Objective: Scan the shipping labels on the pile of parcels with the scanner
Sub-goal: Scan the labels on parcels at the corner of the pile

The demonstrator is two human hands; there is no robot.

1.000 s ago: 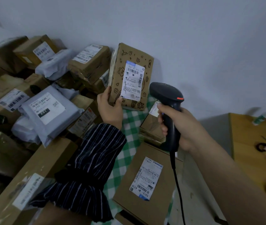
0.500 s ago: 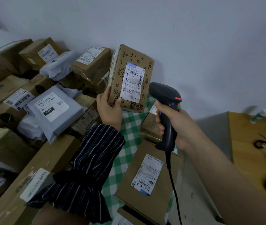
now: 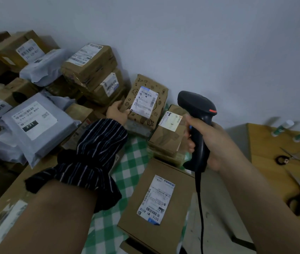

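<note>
Parcel (image 3: 161,97) in L hand (image 3: 117,114), scanner (image 3: 195,103) R hand (image 3: 214,142)

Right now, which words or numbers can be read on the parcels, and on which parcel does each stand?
"231-739 K01": label on the grey mailer.
"231": black bar on that label.
"231-739 K01", faint: label on the far-left box.
"501E-M1 A21B", last character unsure: label on the nearest box.
Too small or blurred: the label on the printed box in the left hand, and all other labels.
</note>
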